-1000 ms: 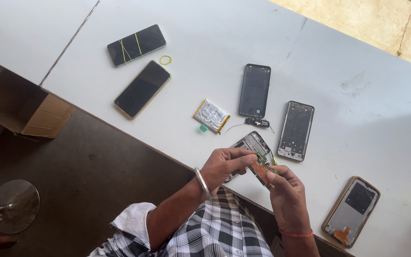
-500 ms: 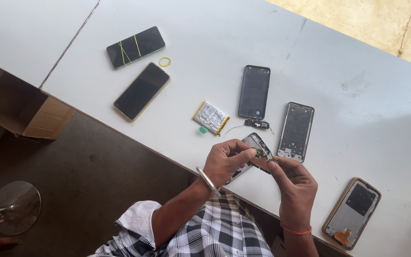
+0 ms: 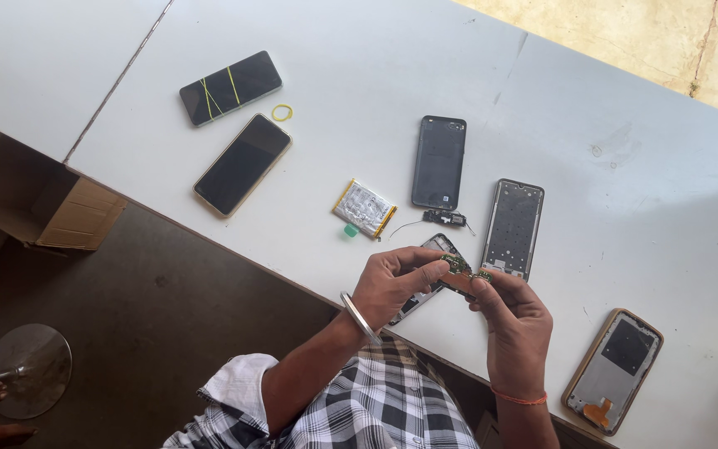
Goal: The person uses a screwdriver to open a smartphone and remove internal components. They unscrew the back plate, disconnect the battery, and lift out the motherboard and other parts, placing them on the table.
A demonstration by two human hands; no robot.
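Fingers (image 3: 425, 270) of both hands pinch a small green circuit board (image 3: 459, 266) just above the white surface (image 3: 625, 125), left hand (image 3: 396, 283) steadying, right hand (image 3: 508, 312) working its near end beside the opened phone frame (image 3: 512, 226), so delicate prying seems called for.

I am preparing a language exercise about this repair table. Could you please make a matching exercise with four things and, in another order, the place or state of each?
Things:
1. small green circuit board
2. black phone with yellow rubber bands
3. silver battery pack
4. loose yellow rubber band

Places or states:
A. lying flat beside a green bit, left of the dark back cover
B. pinched between the left hand and the right hand
C. farthest to the left on the white table
D. lying between two phones

Pairs: 1-B, 2-C, 3-A, 4-D
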